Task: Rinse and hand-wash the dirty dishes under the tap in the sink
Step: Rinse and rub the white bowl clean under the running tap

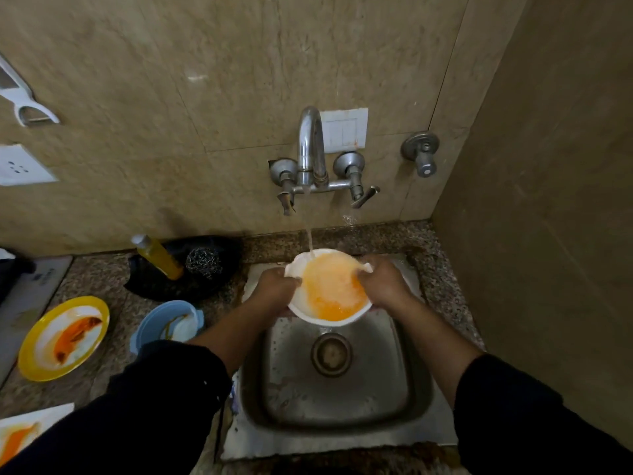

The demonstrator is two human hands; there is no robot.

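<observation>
A white bowl (301, 303) smeared with orange residue is held over the steel sink (342, 399). Water runs from the chrome tap (311, 145) onto the bowl's far rim. My left hand (274, 286) grips the bowl's left rim. My right hand (383, 282) grips the right rim, its fingers reaching inside onto the orange film. The sink's drain (331, 354) shows below the bowl.
On the granite counter at left stand a yellow plate (63, 337) with orange stains, a blue bowl (168, 325), a yellow soap bottle (159, 257) and a steel scrubber (204, 262) on a black dish. Another stained plate (20, 433) sits at bottom left. A wall closes the right side.
</observation>
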